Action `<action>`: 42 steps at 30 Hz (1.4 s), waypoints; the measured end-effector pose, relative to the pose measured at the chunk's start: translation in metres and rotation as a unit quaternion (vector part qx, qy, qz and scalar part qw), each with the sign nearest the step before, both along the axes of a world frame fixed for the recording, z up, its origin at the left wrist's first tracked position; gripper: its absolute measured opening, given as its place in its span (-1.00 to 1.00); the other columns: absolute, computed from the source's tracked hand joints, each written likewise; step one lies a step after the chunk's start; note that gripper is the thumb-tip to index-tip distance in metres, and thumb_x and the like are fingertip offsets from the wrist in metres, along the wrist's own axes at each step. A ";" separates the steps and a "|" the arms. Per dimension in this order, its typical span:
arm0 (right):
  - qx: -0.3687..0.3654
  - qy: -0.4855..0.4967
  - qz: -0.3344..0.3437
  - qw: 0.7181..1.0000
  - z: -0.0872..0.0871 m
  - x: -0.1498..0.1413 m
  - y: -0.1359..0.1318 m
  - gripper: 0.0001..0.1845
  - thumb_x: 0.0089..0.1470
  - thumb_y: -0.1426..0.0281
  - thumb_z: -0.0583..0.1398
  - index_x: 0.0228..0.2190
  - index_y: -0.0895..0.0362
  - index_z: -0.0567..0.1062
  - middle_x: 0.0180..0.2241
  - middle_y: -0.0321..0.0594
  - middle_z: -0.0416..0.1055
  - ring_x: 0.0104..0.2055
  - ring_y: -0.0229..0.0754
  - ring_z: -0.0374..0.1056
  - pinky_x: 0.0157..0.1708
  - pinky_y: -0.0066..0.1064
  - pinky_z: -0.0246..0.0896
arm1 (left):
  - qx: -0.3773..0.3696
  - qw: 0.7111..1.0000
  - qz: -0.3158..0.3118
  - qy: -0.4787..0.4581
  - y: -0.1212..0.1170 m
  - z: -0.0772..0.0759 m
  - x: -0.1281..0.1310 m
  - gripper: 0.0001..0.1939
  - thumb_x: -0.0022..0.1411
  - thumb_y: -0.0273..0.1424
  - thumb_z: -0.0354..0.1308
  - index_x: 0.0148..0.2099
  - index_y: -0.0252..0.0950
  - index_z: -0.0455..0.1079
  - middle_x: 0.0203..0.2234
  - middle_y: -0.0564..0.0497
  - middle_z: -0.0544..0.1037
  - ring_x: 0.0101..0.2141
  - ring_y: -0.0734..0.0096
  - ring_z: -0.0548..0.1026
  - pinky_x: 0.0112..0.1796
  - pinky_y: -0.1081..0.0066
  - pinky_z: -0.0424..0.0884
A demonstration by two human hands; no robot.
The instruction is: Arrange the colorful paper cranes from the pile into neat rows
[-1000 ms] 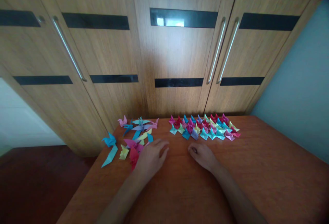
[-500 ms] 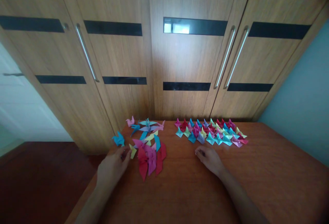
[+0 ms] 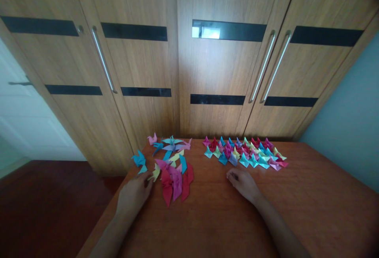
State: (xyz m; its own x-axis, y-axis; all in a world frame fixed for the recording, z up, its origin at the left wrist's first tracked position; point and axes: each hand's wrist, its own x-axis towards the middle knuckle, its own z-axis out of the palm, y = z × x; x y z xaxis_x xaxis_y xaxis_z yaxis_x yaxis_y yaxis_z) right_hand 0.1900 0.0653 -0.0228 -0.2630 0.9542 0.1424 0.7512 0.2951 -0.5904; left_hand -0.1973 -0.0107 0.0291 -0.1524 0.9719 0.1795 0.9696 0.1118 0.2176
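Note:
My left hand [image 3: 134, 195] lies near the table's left edge, fingers curled together over a blue folded paper strip whose tip [image 3: 143, 169] shows beyond them. A yellow folded piece [image 3: 155, 173] touches the fingertips. Right of the hand lie red and pink folded sheets [image 3: 175, 183]. Behind them is a loose pile of paper cranes [image 3: 171, 147], with a blue crane [image 3: 138, 158] apart at the left. My right hand [image 3: 243, 182] rests on the table in a loose fist, nothing visible in it, just in front of neat rows of small coloured folded pieces [image 3: 244, 153].
The brown wooden table [image 3: 296, 214] stands against a wooden wardrobe [image 3: 213, 68] with long metal handles [image 3: 102, 58]. The table's left edge drops to a dark floor [image 3: 44, 206]. A white door [image 3: 17, 120] is at far left, a blue wall [image 3: 352, 131] at right.
My left hand has slid left from the red and pink sheets, uncovering them, to the blue strip at the table's edge. My right hand has stayed put. The view shifted slightly.

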 end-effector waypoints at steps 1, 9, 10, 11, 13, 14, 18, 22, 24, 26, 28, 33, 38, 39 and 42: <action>0.000 0.000 -0.001 1.000 0.000 0.000 0.000 -0.72 0.11 0.26 0.01 -0.47 0.10 0.43 -0.50 -0.27 0.43 -0.44 -0.19 0.33 -0.41 -0.41 0.10 | 0.007 1.000 -0.002 -0.003 0.000 0.000 -0.001 -0.73 0.24 -0.29 -0.08 -0.11 -0.17 0.39 -0.18 0.02 0.56 -0.21 0.27 0.52 -0.26 0.43 0.35; -0.001 -0.005 0.011 1.000 0.005 -0.002 -0.002 -0.74 0.10 0.29 0.00 -0.48 0.10 0.42 -0.54 -0.29 0.41 -0.47 -0.21 0.31 -0.42 -0.42 0.08 | 0.147 0.987 0.051 -0.048 -0.001 0.000 -0.013 -0.70 0.23 -0.26 -0.08 -0.16 -0.25 0.41 -0.25 -0.04 0.55 -0.33 0.30 0.52 -0.32 0.43 0.37; 0.001 -0.007 0.014 1.000 0.005 -0.003 -0.002 -0.75 0.09 0.30 0.01 -0.48 0.10 0.42 -0.53 -0.29 0.42 -0.46 -0.21 0.31 -0.42 -0.43 0.07 | 0.179 0.980 0.057 -0.063 0.000 0.000 -0.014 -0.70 0.23 -0.25 -0.07 -0.17 -0.27 0.41 -0.29 -0.04 0.55 -0.37 0.32 0.51 -0.33 0.43 0.37; 0.002 -0.009 0.017 1.000 0.006 -0.003 -0.003 -0.76 0.09 0.32 0.02 -0.48 0.10 0.42 -0.52 -0.29 0.42 -0.45 -0.21 0.32 -0.42 -0.43 0.07 | 0.208 0.973 0.059 -0.078 0.000 0.000 -0.015 -0.70 0.23 -0.24 -0.07 -0.19 -0.28 0.41 -0.32 -0.04 0.54 -0.40 0.33 0.50 -0.35 0.43 0.38; 0.004 -0.012 0.020 1.000 0.007 -0.003 -0.003 -0.77 0.08 0.33 0.02 -0.49 0.10 0.42 -0.52 -0.29 0.42 -0.45 -0.22 0.32 -0.43 -0.44 0.06 | 0.255 0.961 0.040 -0.103 0.000 0.001 -0.011 -0.70 0.23 -0.23 -0.05 -0.21 -0.29 0.41 -0.36 -0.04 0.53 -0.41 0.34 0.49 -0.35 0.42 0.39; 0.004 -0.011 0.021 1.000 0.008 -0.003 -0.004 -0.77 0.08 0.33 0.03 -0.50 0.10 0.42 -0.52 -0.29 0.42 -0.46 -0.22 0.32 -0.44 -0.44 0.05 | 0.270 0.956 0.013 -0.112 0.000 0.002 -0.007 -0.71 0.23 -0.24 -0.04 -0.22 -0.29 0.41 -0.35 -0.04 0.53 -0.39 0.33 0.49 -0.33 0.42 0.40; -0.020 0.061 0.048 0.997 0.010 -0.009 -0.006 -0.76 0.10 0.33 0.03 -0.48 0.12 0.44 -0.58 -0.30 0.38 -0.51 -0.24 0.29 -0.47 -0.45 0.06 | 0.258 0.946 -0.146 -0.129 -0.001 0.008 0.028 -0.79 0.25 -0.32 -0.01 -0.21 -0.26 0.42 -0.30 -0.04 0.52 -0.29 0.34 0.49 -0.26 0.42 0.41; -0.080 0.204 0.097 0.971 0.015 -0.020 -0.012 -0.75 0.12 0.27 0.06 -0.41 0.15 0.45 -0.58 -0.30 0.36 -0.50 -0.26 0.29 -0.47 -0.47 0.10 | 0.212 0.933 -0.244 -0.157 0.001 0.013 0.070 -0.82 0.25 -0.42 -0.01 -0.19 -0.23 0.42 -0.27 -0.02 0.51 -0.22 0.36 0.48 -0.18 0.41 0.41; -0.117 0.256 0.116 0.953 0.018 -0.026 -0.016 -0.74 0.11 0.23 0.10 -0.38 0.16 0.45 -0.55 -0.30 0.35 -0.48 -0.27 0.28 -0.47 -0.48 0.10 | 0.186 0.928 -0.274 -0.173 0.002 0.014 0.088 -0.81 0.26 -0.46 -0.02 -0.18 -0.22 0.42 -0.27 -0.01 0.51 -0.23 0.39 0.48 -0.18 0.42 0.41; -0.146 0.292 0.131 0.936 0.021 -0.030 -0.019 -0.73 0.08 0.20 0.14 -0.36 0.16 0.45 -0.53 -0.31 0.35 -0.48 -0.29 0.27 -0.48 -0.50 0.10 | 0.166 0.924 -0.296 -0.178 0.003 0.015 0.103 -0.80 0.26 -0.47 -0.02 -0.16 -0.22 0.41 -0.27 -0.01 0.50 -0.24 0.41 0.47 -0.18 0.42 0.41; -0.159 0.319 0.146 0.923 0.023 -0.034 -0.021 -0.72 0.05 0.20 0.18 -0.33 0.16 0.46 -0.51 -0.32 0.34 -0.45 -0.30 0.26 -0.46 -0.50 0.10 | 0.151 0.921 -0.310 -0.179 0.004 0.015 0.116 -0.80 0.27 -0.48 -0.02 -0.15 -0.22 0.41 -0.26 -0.01 0.50 -0.24 0.41 0.46 -0.19 0.43 0.40; -0.155 0.347 0.167 0.910 0.024 -0.037 -0.023 -0.70 -0.03 0.19 0.26 -0.31 0.15 0.48 -0.47 -0.31 0.35 -0.42 -0.31 0.24 -0.41 -0.49 0.11 | 0.114 0.911 -0.344 -0.198 0.005 0.014 0.142 -0.79 0.25 -0.51 -0.01 -0.15 -0.22 0.41 -0.29 -0.01 0.48 -0.27 0.42 0.46 -0.24 0.46 0.39; -0.144 0.336 0.164 0.916 0.022 -0.033 -0.020 -0.69 -0.02 0.15 0.23 -0.42 0.17 0.50 -0.51 -0.28 0.37 -0.45 -0.29 0.23 -0.43 -0.47 0.10 | 0.101 0.903 -0.333 -0.251 0.006 0.004 0.152 -0.79 0.24 -0.52 -0.01 -0.16 -0.22 0.41 -0.31 0.01 0.49 -0.30 0.44 0.46 -0.26 0.48 0.38; -0.143 0.334 0.161 0.917 0.022 -0.032 -0.019 -0.69 -0.02 0.14 0.24 -0.43 0.17 0.50 -0.51 -0.29 0.36 -0.45 -0.29 0.22 -0.44 -0.47 0.09 | 0.097 0.903 -0.325 -0.264 0.006 0.001 0.153 -0.80 0.22 -0.52 0.01 -0.16 -0.23 0.41 -0.32 0.01 0.49 -0.31 0.45 0.46 -0.26 0.48 0.38; -0.149 0.333 0.157 0.918 0.019 -0.032 -0.017 -0.69 -0.03 0.14 0.24 -0.45 0.17 0.50 -0.54 -0.31 0.34 -0.48 -0.30 0.21 -0.47 -0.48 0.06 | 0.072 0.904 -0.309 -0.286 0.004 -0.004 0.152 -0.81 0.17 -0.53 0.05 -0.19 -0.24 0.42 -0.35 0.03 0.50 -0.35 0.45 0.46 -0.30 0.49 0.38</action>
State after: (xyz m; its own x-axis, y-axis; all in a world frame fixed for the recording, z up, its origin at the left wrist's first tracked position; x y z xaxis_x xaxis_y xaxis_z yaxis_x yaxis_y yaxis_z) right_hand 0.1585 0.0479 -0.0036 -0.4813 0.8689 0.1157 0.1006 0.1859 -0.9774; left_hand -0.0456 -0.0071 0.0252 0.3033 0.8763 0.3743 0.5627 -0.4817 0.6718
